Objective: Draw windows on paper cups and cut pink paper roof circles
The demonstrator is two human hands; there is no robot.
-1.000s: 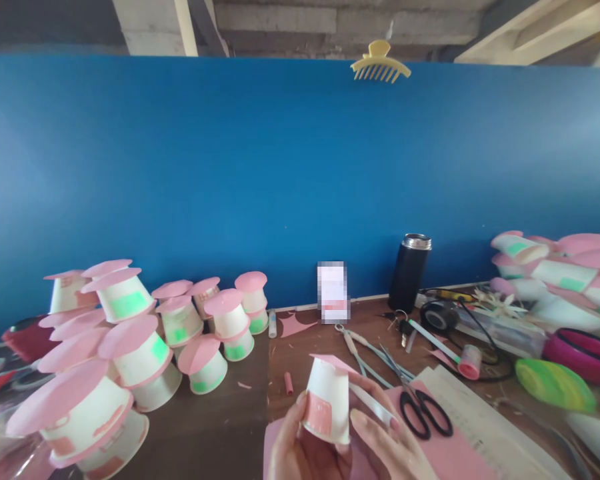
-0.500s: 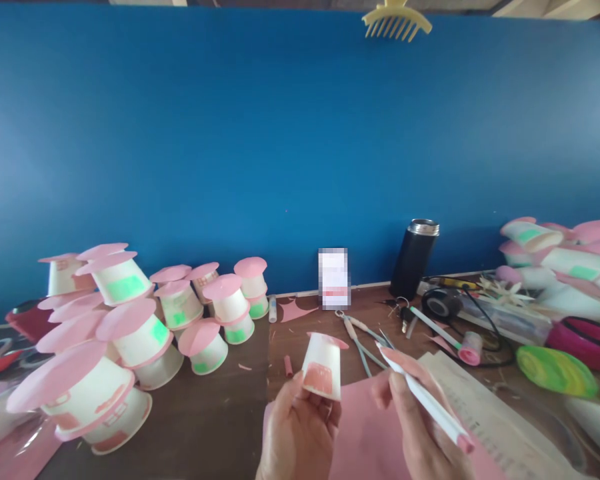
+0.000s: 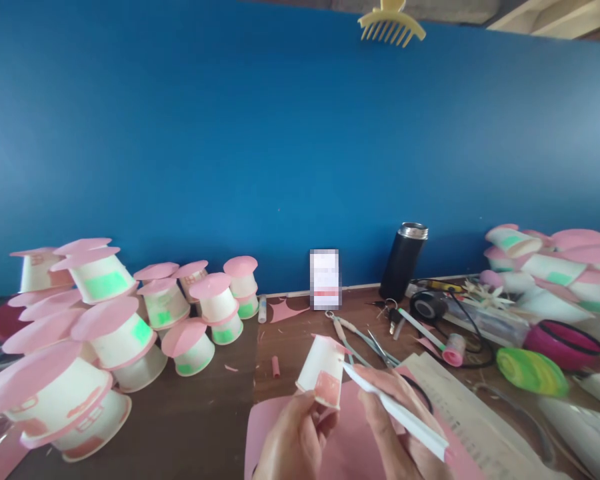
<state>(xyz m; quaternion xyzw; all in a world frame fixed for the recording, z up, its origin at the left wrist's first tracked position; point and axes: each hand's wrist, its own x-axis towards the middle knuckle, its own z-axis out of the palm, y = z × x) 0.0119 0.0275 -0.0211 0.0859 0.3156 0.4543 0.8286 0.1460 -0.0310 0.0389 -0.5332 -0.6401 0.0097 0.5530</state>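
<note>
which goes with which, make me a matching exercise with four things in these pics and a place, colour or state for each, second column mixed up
Column one:
1. left hand
2. yellow claw clip
3. right hand
4. flask

Column two:
A. holding a white marker
B. black below a silver neck
C. holding a paper cup
D. at the top edge of the blue partition

Right pairs: 1-C, 2-D, 3-A, 4-B
</note>
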